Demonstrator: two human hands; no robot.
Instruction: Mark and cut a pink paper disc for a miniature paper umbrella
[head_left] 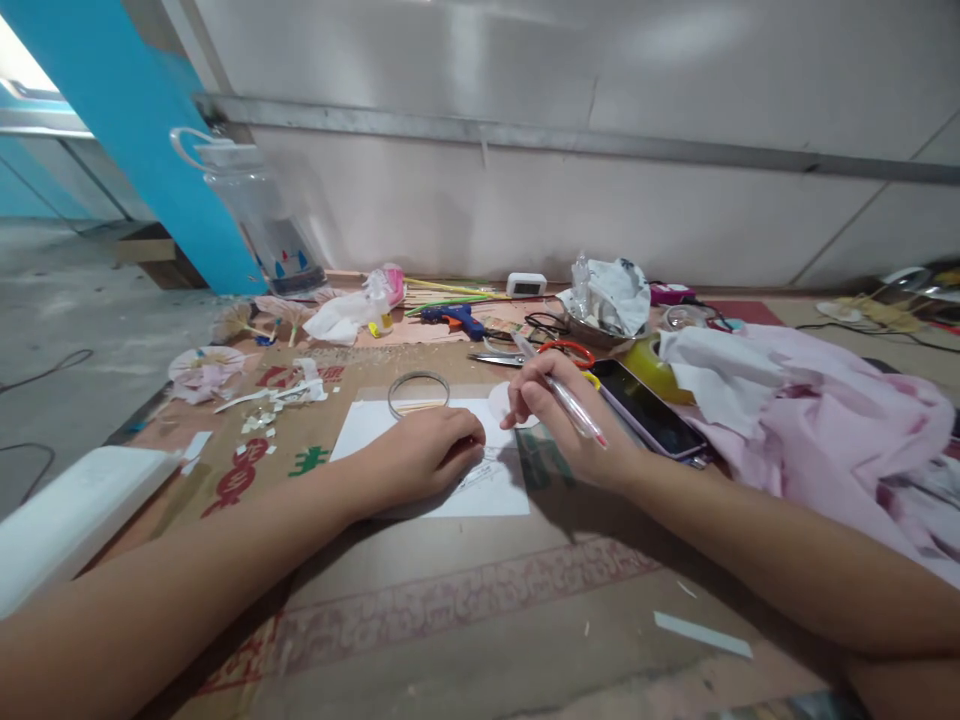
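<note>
A sheet of white paper [495, 500] with dark line marks lies on the cardboard. My left hand [435, 450] rests on it, fingers curled and pressed together; whatever may be under the fingertips is hidden. In my right hand [559, 405], held over the paper's right side, is a clear pen [576, 408] with a red end, slanting across the fingers. A white paper disc [504, 403] lies partly behind the right fingers. Beyond the left hand, a metal ring [418, 375] sits at the paper's far edge.
Red-handled scissors [570, 350], a phone [652, 410] and a blue glue gun [457, 320] lie beyond my hands. Pink cloth [825, 400] is heaped at right. Paper scraps [259, 430] and a water bottle [266, 220] are at left. Printed cardboard [450, 620] covers the work surface.
</note>
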